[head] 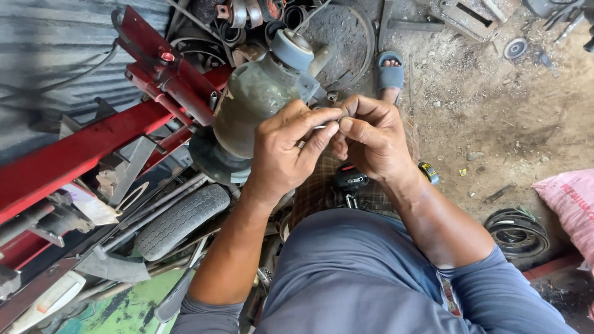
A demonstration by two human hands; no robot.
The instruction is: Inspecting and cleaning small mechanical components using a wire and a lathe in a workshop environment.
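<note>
Both hands raised together, left hand (286, 148) and right hand (370, 137) pinching a small metal pin (320, 127) between fingertips, just before a greenish motor housing (250, 105)

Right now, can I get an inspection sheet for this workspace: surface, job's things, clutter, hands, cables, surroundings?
Surface: dirt floor, strewn with scraps and stones.
Job's things: small thin metal piece pinched between both hands; dull green housing with a grey cap just behind them.
Clutter: small tyre, red frame, rubber rings, pink sack, metal parts heaped at top.
Hands: left hand and right hand meet fingertip to fingertip on the piece.
Cables: dark cable running along the corrugated wall.
Surroundings: a foot in a blue sandal beyond the hands.
</note>
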